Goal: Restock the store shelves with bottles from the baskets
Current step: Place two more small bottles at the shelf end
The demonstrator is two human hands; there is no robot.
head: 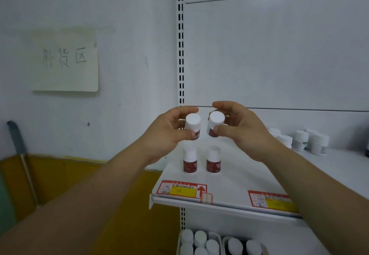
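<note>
Each hand, left hand (169, 133) and right hand (242, 130), has fingers curled round a white-capped, red-labelled plastic bottle above the white metal shelf (239, 181).

- Four red-labelled bottles (190, 160) on or above the shelf (235, 183): two standing, two held.
- Two price tags (180, 189) on the shelf's front edge.
- Two hands (169, 131).

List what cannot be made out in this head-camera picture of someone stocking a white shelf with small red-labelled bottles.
- Print on the two held white-capped red-labelled bottles: blurred, partly covered by the left hand and right hand.
- Red-and-yellow price tags on the white metal shelf: text too small.
- White-capped bottles in the baskets below: cut off by the bottom edge.
- White bottles at the right: labels too blurred.
</note>
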